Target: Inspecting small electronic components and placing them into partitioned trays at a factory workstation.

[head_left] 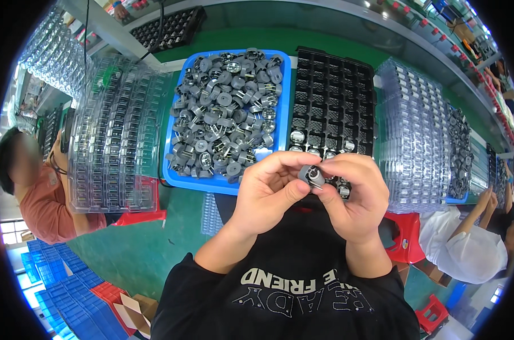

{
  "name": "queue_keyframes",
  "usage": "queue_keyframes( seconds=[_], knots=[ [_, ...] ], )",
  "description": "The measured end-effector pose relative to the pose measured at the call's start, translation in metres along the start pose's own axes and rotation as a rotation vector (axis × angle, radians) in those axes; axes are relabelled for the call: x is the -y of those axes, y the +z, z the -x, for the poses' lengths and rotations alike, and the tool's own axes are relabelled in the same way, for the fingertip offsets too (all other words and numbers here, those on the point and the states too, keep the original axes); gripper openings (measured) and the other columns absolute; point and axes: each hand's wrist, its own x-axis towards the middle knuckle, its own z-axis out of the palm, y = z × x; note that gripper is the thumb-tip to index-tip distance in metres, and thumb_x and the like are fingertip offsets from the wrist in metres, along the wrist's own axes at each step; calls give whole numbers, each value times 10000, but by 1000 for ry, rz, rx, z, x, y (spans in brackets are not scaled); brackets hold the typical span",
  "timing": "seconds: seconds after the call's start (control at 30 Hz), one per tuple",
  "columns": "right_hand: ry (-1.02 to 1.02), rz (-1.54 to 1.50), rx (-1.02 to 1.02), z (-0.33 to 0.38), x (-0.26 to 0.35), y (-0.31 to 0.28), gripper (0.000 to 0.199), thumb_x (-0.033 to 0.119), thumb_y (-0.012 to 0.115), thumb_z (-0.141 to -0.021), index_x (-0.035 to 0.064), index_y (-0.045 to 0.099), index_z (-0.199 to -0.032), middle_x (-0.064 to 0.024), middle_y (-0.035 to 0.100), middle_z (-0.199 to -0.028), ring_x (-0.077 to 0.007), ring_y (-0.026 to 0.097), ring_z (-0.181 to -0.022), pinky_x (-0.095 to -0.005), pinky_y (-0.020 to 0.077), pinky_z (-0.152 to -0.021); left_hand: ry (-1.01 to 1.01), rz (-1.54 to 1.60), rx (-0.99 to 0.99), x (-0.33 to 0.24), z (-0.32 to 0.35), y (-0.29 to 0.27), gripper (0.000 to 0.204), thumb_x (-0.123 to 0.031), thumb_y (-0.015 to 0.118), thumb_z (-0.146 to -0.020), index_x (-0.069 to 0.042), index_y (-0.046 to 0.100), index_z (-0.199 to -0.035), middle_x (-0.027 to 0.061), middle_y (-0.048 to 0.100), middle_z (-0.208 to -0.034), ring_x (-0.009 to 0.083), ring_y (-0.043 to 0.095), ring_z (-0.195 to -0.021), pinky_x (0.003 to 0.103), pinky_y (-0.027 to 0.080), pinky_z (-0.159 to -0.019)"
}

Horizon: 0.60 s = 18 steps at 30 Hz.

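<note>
Between my two hands, in front of my chest, is a small grey round part with metal pins (311, 177). My left hand (271, 190) closes its thumb and fingers on one side of it. From the other side my right hand (356, 192) pinches the same part. Just beyond them lies a black compartment tray (333, 96). Shiny round parts (297, 137) sit in its near rows, partly hidden behind my hands. Left of the tray stands a blue bin (172, 161) heaped with loose grey pinned parts (223, 113).
Tall stacks of clear plastic trays stand at the left (118, 136) and right (412, 136). Beyond the right stack is another blue bin of parts (459, 147). A person in an orange shirt (50, 207) sits at left; one in white (466, 243) at right. Red stools (407, 235) are nearby.
</note>
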Motion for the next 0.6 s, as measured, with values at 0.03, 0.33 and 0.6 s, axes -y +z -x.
queue_keyframes(
  seconds=[0.03,0.33,0.6],
  knots=[
    [-1,-6,3,3,0,-1,235,46,863,-772,31,755,-980,-112,696,-992,-205,687,-834,-302,556,-709,2,-3,-5,2,0,2,352,-44,692,-984,44,614,-1315,97,671,-1248,120,652,-1036,288,536,-902],
    [110,139,89,-4,-22,-19,119,-33,740,-807,2,664,-891,-135,681,-983,-227,658,-893,-321,517,-778,110,-1091,-194,-31,-14,-18,436,-11,792,-794,-65,720,-1221,105,741,-1128,249,696,-975,365,549,-886],
    [276,514,202,-7,-68,-29,85,-13,720,-828,23,675,-891,-107,647,-892,-259,658,-788,-342,533,-692,-68,-1716,-427,-70,-46,-92,274,-177,720,-897,-18,718,-1120,187,711,-1075,370,659,-995,438,515,-893]
  ],
)
